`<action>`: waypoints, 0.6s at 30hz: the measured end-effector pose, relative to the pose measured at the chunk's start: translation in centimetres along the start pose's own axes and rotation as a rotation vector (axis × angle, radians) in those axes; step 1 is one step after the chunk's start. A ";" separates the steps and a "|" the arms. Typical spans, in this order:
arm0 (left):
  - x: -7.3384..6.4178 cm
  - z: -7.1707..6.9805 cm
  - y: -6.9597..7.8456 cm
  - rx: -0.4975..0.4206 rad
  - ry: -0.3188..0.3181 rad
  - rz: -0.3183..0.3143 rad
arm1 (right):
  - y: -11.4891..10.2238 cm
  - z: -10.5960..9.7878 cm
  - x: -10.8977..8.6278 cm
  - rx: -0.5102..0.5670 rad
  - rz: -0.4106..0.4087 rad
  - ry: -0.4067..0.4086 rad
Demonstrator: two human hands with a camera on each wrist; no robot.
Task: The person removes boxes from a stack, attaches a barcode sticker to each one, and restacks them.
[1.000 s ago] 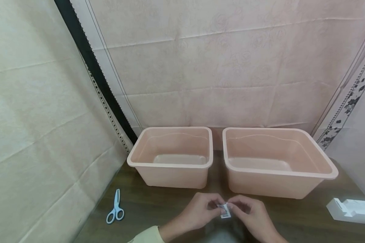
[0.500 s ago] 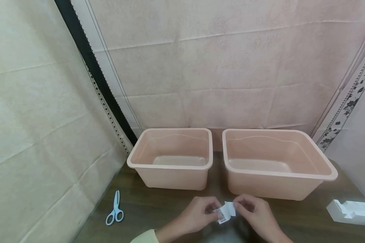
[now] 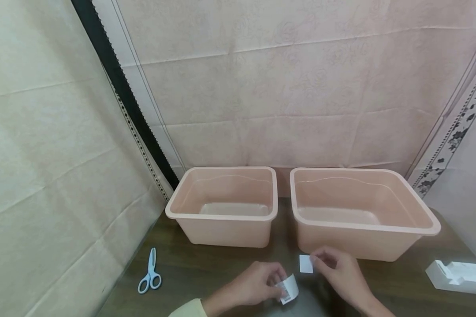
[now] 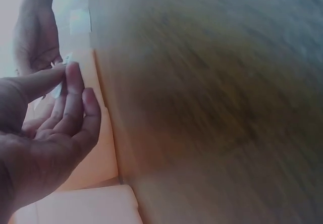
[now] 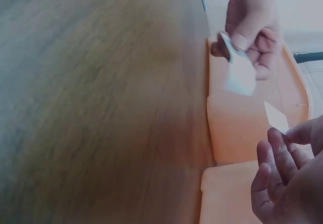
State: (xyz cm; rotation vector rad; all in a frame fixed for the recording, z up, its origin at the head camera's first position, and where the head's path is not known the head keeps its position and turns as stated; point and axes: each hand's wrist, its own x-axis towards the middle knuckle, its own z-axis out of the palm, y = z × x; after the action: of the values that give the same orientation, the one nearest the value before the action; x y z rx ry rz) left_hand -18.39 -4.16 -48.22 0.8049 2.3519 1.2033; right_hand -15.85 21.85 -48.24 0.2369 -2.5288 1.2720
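In the head view my left hand [image 3: 255, 284] pinches a small curled white paper slip with dark print [image 3: 290, 289] between thumb and fingers. Just to its right, my right hand [image 3: 339, 272] holds a small plain white paper square [image 3: 306, 264] by its right edge, thumb against fingertips. The two pieces are apart, with the square slightly farther back. The right wrist view shows the slip [image 5: 240, 77] bending away from the left fingers and the square [image 5: 275, 116] at the right fingertips. From the left wrist, much of the slip is hidden behind the left fingers.
Two light pink plastic tubs, a left one [image 3: 226, 231] and a right one [image 3: 349, 242], stand behind the hands on the dark wooden table [image 3: 198, 268]. Light blue scissors [image 3: 150, 270] lie at left. A white block-like box [image 3: 460, 276] sits at far right.
The hands were together at one piece of paper. A white square has come away in the right hand, which moved slightly right and back; the curled slip stays in the left.
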 end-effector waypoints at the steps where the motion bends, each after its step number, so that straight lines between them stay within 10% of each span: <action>1: 0.0 0.0 -0.1 0.011 -0.020 -0.012 | 0.0 0.0 0.1 0.004 0.000 -0.002; 11: -0.3 0.4 -0.7 0.428 -0.129 0.001 | -0.5 1.1 -0.2 0.068 0.096 -0.061; 18: -0.2 -0.6 0.0 0.679 -0.066 0.083 | -1.4 1.6 0.3 0.071 0.056 -0.025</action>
State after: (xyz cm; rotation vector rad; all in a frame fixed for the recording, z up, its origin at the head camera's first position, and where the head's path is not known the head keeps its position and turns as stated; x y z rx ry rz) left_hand -18.56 -4.66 -47.92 1.1296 2.7080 0.3654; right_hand -16.03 19.78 -48.01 0.1991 -2.5303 1.3900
